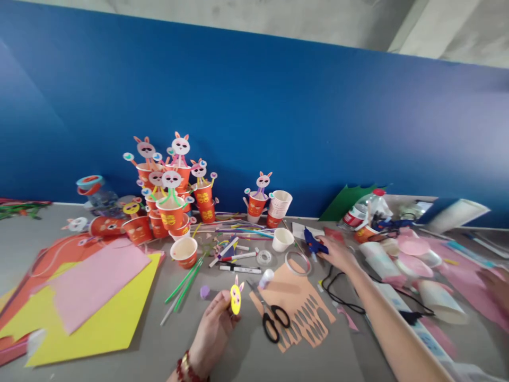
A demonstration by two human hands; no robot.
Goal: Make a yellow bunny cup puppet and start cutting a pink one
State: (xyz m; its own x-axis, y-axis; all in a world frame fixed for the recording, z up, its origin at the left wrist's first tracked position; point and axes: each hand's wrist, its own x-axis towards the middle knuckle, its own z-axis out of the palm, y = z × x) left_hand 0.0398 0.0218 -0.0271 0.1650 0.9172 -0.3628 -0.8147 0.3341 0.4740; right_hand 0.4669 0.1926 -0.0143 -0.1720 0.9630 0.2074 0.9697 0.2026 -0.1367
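My left hand pinches a small yellow paper rabbit face with pink ears, held upright above the grey table. My right hand reaches far forward and rests on the handle of a blue glue gun; its fingers curl at the gun. The gun's black cord loops across the table under my right forearm. Black-handled scissors lie on a cut orange paper sheet between my two arms.
A stack of red paper cups with rabbit heads stands by the blue wall. Pink and yellow sheets lie at the left. Markers, straws, tape rolls and white cups fill the middle. Another person's hand shows at the right edge.
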